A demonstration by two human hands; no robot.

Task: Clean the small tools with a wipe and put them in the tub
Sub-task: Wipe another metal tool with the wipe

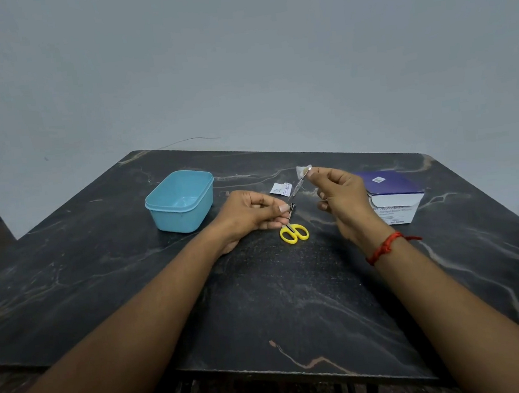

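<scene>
1. Reaches in from 7 o'clock with the left hand [254, 217], wrist low over the table [262, 307], fingers curled, pinching the lower end of a thin metal tool [296, 189].
2. Holds that tool slanted, upper tip toward 1 o'clock.
3. Comes in from 5 o'clock with the right hand [340, 198], raised off the table, pinching a white wipe [302, 170] at the tool's upper tip; red thread [386, 245] round that wrist.
4. At 6 o'clock from the tool, flat on the table just beside the left fingertips: yellow-handled scissors [294, 232].
5. At 10 o'clock from the hands, well apart: blue tub [181, 204], open-topped.
6. At 12 o'clock from the left hand: small white sachet [281, 188]. At 3 o'clock, just beyond the right hand: box of alcohol swabs [393, 196].
</scene>
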